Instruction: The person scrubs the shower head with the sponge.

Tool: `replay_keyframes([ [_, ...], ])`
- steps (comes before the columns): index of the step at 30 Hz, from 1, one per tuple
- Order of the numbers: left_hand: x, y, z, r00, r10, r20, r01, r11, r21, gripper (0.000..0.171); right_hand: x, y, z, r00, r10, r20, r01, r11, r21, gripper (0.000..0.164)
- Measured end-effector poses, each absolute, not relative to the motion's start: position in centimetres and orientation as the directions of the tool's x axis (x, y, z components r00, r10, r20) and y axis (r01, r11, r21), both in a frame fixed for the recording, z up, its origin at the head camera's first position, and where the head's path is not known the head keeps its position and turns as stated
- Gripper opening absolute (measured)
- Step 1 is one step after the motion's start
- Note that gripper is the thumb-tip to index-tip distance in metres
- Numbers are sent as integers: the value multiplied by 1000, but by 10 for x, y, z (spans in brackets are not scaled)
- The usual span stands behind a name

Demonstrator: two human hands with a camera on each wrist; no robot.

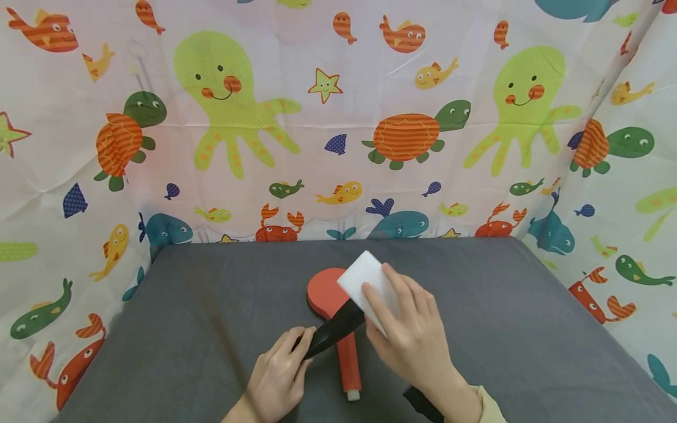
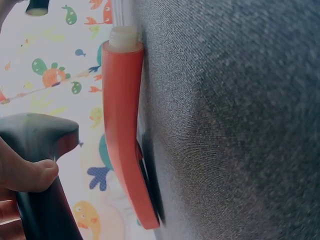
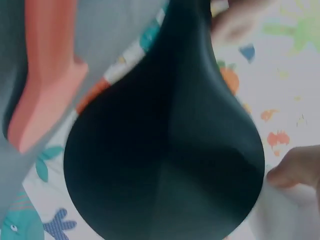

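Observation:
My left hand [image 1: 277,373] grips the handle of a black paddle-shaped tool [image 1: 338,325], holding it tilted above the table. Its broad teardrop head [image 3: 165,150] fills the right wrist view, and its handle [image 2: 45,205] shows under my left thumb in the left wrist view. My right hand [image 1: 412,323] holds a white sponge block [image 1: 365,282] against or just over the far end of the black tool; contact is hard to tell. Beneath and behind lies a red round-headed paddle-like tool [image 1: 349,364] with a pale stub at its handle end.
A grey cloth [image 1: 211,305] covers the table. Behind and at both sides hangs a white curtain [image 1: 296,147] printed with sea animals. A black band [image 1: 421,403] is at my right wrist.

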State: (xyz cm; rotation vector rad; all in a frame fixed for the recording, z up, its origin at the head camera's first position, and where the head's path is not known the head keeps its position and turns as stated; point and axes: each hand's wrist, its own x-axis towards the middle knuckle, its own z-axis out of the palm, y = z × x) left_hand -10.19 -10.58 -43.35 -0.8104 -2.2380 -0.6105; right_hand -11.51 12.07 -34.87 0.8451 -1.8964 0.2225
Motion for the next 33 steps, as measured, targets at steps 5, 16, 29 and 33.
replay_keyframes([
  [5,-102,-106,-433,-581,375,722,683,708,182,50,-115,117,-349,-268,-418,868,-602,776,187,37],
  [16,-101,-106,-431,-560,369,742,696,695,179,44,-101,92,-380,-129,-593,795,-622,673,401,32],
  [29,-100,-105,-429,-558,306,772,773,529,349,54,-144,154,-348,-423,-147,894,-698,682,-218,41],
  [33,-100,-102,-431,-569,271,777,809,357,467,52,-147,164,-352,-580,-69,811,-717,517,-468,45],
])
